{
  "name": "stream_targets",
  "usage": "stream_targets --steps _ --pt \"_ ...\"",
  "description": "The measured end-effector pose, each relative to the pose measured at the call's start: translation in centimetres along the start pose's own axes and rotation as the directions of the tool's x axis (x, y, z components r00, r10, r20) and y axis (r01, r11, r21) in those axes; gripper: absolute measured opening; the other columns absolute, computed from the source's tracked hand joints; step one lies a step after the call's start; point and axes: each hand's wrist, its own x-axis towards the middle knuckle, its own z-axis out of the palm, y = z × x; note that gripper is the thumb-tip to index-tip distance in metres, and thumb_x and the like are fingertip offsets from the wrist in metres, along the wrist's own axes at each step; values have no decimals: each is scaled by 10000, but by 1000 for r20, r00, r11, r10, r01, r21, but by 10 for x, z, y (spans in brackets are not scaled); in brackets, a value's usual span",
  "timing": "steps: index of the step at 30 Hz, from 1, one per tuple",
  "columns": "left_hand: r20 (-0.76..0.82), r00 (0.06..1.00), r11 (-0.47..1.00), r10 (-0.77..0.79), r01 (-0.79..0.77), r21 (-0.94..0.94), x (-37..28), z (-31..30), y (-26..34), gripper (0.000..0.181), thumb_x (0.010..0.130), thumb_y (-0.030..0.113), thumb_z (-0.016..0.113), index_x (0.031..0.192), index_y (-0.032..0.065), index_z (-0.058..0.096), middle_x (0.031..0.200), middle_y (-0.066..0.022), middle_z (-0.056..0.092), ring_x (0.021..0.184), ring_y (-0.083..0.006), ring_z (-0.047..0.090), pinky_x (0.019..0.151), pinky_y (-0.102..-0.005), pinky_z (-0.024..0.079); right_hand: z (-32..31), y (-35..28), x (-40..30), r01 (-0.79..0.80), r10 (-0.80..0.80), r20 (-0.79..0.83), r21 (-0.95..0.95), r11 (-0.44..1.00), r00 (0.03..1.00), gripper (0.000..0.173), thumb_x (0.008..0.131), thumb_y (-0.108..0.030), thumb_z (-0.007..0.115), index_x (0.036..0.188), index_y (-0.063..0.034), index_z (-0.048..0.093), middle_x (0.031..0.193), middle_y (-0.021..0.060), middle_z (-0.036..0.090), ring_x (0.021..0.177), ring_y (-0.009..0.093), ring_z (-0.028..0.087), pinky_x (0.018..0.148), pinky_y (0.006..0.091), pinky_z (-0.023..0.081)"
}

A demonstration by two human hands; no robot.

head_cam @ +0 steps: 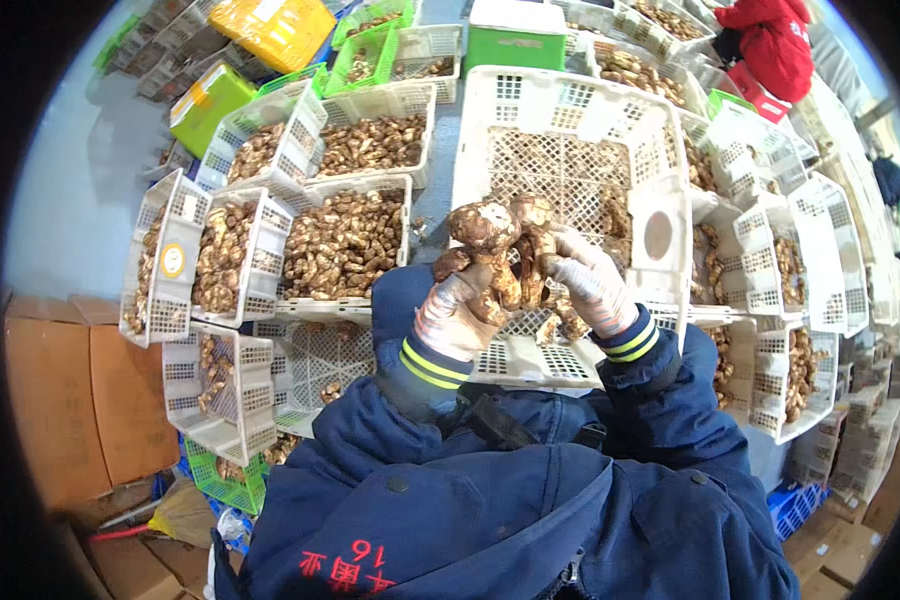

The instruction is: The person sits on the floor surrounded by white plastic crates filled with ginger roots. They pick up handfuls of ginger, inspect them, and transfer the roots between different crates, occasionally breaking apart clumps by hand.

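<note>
My left hand (454, 319), in a light, soiled glove, is closed around several brown mushrooms. They look like matsutake: one has a broad scaly cap (484, 227), and a smaller mushroom cap (450, 262) juts out beside it. In my gloved right hand (589, 281) is another thick-stemmed mushroom (532, 247), held close against the left bunch. Both hands are over a large white plastic crate (570, 82) before me. Below my right hand, a few mushrooms (566, 322) lie at the crate's near side. More brown pieces rest along its right wall, partly hidden by my hand.
White crates of mushrooms (341, 247) stand close on the left, with more crates (787, 262) on the right. A green box with a white lid (516, 45) is beyond my crate. Cardboard boxes (90, 390) are at far left. A person in a red jacket (769, 41) is at upper right.
</note>
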Motion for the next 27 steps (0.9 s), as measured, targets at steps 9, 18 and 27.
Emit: stream_targets --steps 9,18,27 --pt "-9 999 998 51 -50 35 -12 8 17 506 828 89 699 1300 70 521 1282 -109 575 1201 -277 545 1027 -459 456 31 2 6 255 -419 -53 -723 642 906 456 846 -240 652 1209 19 558 1193 230 568 1111 378 542 975 412 425" --pt "59 998 985 -22 12 172 -13 -5 21 532 743 50 704 1250 21 543 1195 -115 616 1093 -244 603 958 -380 489 32 -6 7 -35 46 -89 120 992 995 301 906 -175 599 1110 45 574 859 60 631 773 123 594 723 266 488" --pt "-53 998 999 33 -31 35 -8 1 29 467 847 263 674 1203 -17 560 1041 -206 666 989 -339 660 826 -451 576 9 0 10 -78 111 -44 466 882 993 325 906 -186 625 1158 17 602 971 78 663 901 148 606 840 306 474"
